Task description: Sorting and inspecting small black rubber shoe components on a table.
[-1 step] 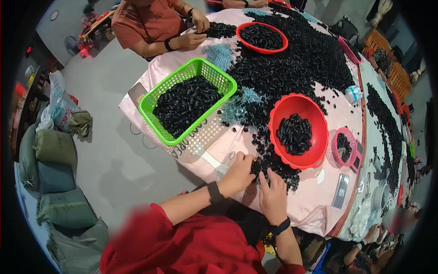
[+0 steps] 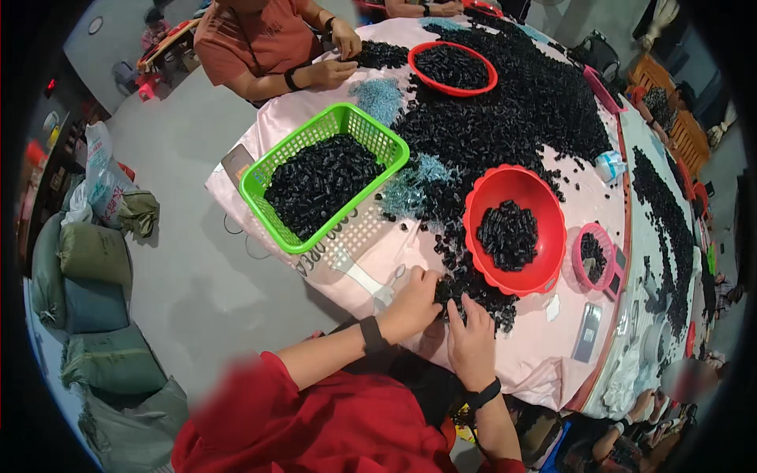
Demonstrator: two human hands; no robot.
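Both my hands work close together over loose small black plastic pieces (image 2: 498, 309) at the table's near edge. My left hand (image 2: 412, 303) comes in from the left, its fingers curled closed around a small black piece at the edge of the pile. Beside it, my right hand (image 2: 473, 335) has its thumb and fingers bent in toward the same spot, pinching at the black pieces. The fingertips partly hide what they hold. Just beyond my hands stands a red scalloped bowl (image 2: 516, 185) with black pieces inside. A green basket (image 2: 272, 230), also holding black pieces, is to the left.
A big black heap (image 2: 512, 102) covers the far table, with clear bluish bits (image 2: 410, 193) beside it. A pink basket (image 2: 581, 268) and a phone (image 2: 587, 335) lie right. Across sits a person (image 2: 252, 47) near another red bowl (image 2: 493, 79). Sacks (image 2: 114, 363) line the left floor.
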